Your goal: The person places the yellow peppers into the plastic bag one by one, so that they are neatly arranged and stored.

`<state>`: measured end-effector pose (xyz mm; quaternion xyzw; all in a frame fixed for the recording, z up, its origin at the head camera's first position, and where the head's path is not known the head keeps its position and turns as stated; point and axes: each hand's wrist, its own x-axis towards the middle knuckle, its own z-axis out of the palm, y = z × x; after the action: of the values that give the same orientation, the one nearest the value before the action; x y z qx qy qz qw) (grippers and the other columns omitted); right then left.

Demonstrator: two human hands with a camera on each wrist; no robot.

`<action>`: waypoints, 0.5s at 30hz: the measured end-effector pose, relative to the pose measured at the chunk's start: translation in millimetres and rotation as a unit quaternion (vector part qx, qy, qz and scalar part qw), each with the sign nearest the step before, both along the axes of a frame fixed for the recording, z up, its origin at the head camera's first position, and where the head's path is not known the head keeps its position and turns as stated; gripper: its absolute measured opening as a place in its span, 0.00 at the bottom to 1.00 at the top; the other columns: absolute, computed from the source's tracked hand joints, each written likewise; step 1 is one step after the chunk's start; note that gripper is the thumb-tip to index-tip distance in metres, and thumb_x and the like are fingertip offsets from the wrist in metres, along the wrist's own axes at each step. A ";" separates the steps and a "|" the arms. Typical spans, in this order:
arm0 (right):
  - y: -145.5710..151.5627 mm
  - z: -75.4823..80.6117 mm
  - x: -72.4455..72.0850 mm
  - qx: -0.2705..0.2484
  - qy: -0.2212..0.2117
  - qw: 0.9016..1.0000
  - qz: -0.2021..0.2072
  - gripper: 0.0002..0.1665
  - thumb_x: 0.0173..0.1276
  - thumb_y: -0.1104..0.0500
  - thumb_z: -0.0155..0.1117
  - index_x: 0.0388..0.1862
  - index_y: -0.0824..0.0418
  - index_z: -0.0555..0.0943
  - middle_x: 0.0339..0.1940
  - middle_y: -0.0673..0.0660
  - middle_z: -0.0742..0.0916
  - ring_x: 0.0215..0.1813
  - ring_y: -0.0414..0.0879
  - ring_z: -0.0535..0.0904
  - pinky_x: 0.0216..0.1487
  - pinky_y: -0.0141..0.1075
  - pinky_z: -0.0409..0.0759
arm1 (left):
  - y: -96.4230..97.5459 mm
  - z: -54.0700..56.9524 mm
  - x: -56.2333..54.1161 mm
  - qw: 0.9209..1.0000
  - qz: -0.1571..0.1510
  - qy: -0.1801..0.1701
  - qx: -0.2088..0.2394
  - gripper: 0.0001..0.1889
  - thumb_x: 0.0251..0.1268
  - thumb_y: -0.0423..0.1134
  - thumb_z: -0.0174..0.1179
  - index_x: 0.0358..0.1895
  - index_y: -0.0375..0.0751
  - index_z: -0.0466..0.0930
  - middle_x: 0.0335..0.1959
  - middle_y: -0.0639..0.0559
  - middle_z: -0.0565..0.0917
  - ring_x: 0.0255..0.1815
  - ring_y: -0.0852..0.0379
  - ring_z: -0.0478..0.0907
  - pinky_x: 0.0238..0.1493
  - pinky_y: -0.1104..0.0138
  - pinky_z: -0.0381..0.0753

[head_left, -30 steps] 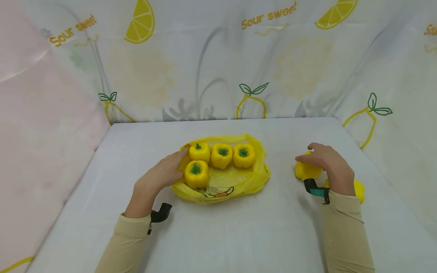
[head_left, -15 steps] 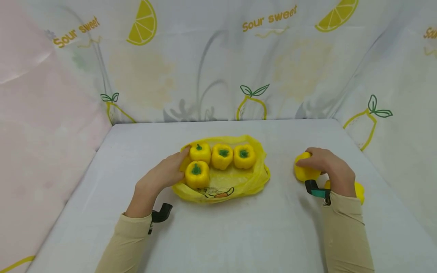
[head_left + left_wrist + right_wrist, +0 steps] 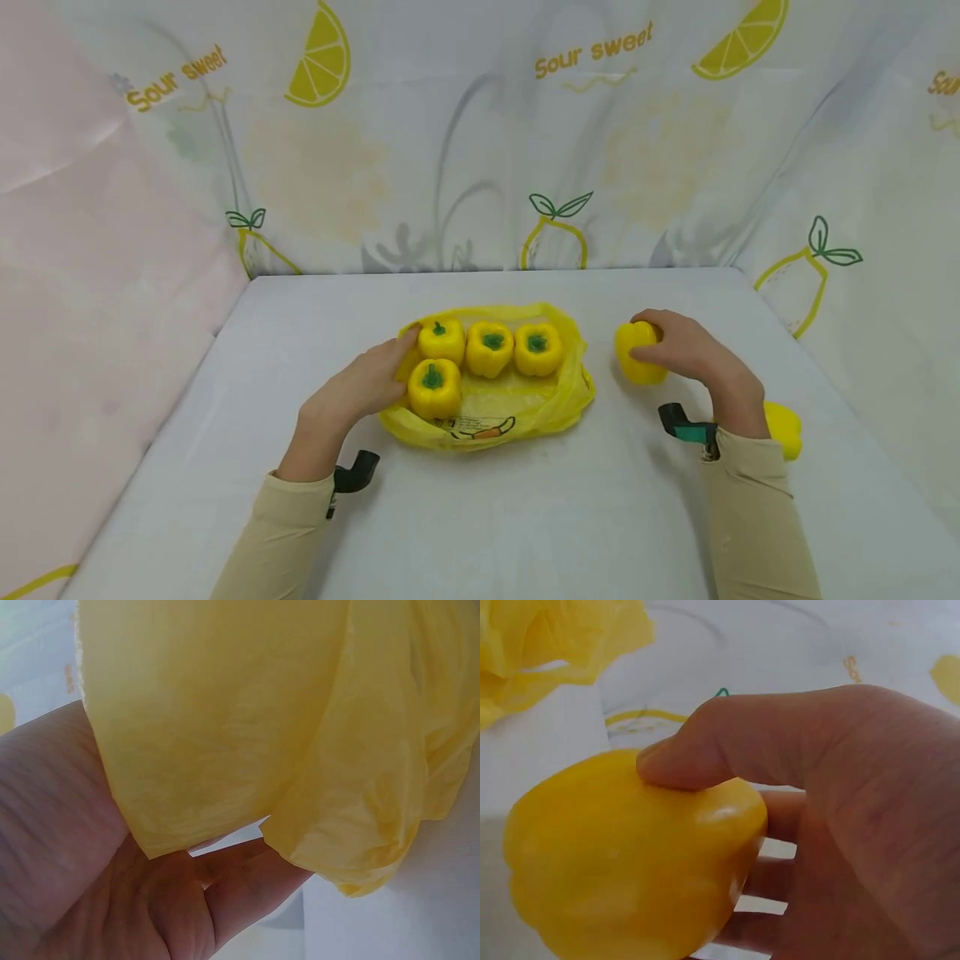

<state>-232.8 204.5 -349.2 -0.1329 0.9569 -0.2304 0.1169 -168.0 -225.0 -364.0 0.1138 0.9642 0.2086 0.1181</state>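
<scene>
A yellow plastic bag (image 3: 517, 408) lies spread open on the table, with several yellow bell peppers with green stems, such as the front one (image 3: 435, 389), standing in its left and back parts. At the bag's left side my left hand (image 3: 358, 379) holds the rim; in the left wrist view the thin yellow film (image 3: 225, 720) covers part of the fingers. To the right of the bag, my right hand (image 3: 686, 350) grips another yellow bell pepper (image 3: 634, 354). The right wrist view has the thumb pressed on this pepper (image 3: 630, 855), with the other fingers round its far side.
One more yellow bell pepper (image 3: 783, 431) lies at the right, partly behind the right forearm. The white table (image 3: 495, 517) meets a lemon-print cloth (image 3: 480, 142) at its back and sides. Wrist cameras (image 3: 356, 472) stick out by both wrists.
My right hand has closed round the bell pepper and carried it left, closer to the bag. The left hand stays at the bag's rim. The head view has tilted slightly upward.
</scene>
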 end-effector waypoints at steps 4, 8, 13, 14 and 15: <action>-9.0 4.0 3.2 -0.050 0.033 0.998 0.011 0.33 0.66 0.52 0.64 0.67 0.63 0.72 0.66 0.66 0.77 0.59 0.59 0.72 0.63 0.56 0.72 | 0.0 0.0 0.0 1.000 -0.001 -0.001 0.000 0.43 0.59 0.26 0.48 0.80 0.37 0.45 0.77 0.34 0.62 0.76 0.35 0.60 0.75 0.41 0.59; -19.6 10.2 7.2 -0.087 0.056 0.994 0.018 0.31 0.67 0.55 0.65 0.67 0.62 0.71 0.67 0.64 0.75 0.60 0.58 0.71 0.63 0.55 0.71 | -0.2 -0.1 0.2 1.000 -0.003 0.002 -0.004 0.42 0.59 0.26 0.48 0.80 0.37 0.45 0.76 0.34 0.63 0.76 0.35 0.61 0.75 0.41 0.60; -31.8 15.4 12.1 -0.138 0.077 0.987 0.029 0.29 0.67 0.57 0.65 0.66 0.59 0.70 0.67 0.62 0.75 0.59 0.57 0.72 0.63 0.56 0.74 | -0.9 -0.5 0.4 1.000 0.000 0.001 -0.005 0.42 0.59 0.26 0.48 0.80 0.37 0.46 0.76 0.34 0.63 0.75 0.35 0.62 0.75 0.42 0.61; -34.5 16.2 13.0 -0.151 0.081 0.985 0.033 0.29 0.67 0.58 0.65 0.66 0.59 0.70 0.67 0.62 0.75 0.60 0.57 0.72 0.65 0.57 0.74 | -0.9 -0.5 0.2 1.000 0.000 0.003 -0.006 0.42 0.59 0.27 0.49 0.80 0.37 0.46 0.75 0.34 0.63 0.75 0.35 0.62 0.75 0.41 0.61; -36.9 16.7 13.9 -0.163 0.084 0.982 0.037 0.29 0.67 0.58 0.65 0.66 0.59 0.69 0.68 0.62 0.75 0.60 0.57 0.72 0.66 0.58 0.73 | -0.9 -0.5 0.2 1.000 0.000 0.003 -0.006 0.42 0.58 0.27 0.49 0.80 0.37 0.46 0.75 0.34 0.63 0.75 0.35 0.62 0.75 0.41 0.61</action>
<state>-219.0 167.5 -332.5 -0.2043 0.9075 -0.3664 0.0213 -167.9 -225.9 -364.5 0.1142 0.9656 0.2028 0.1158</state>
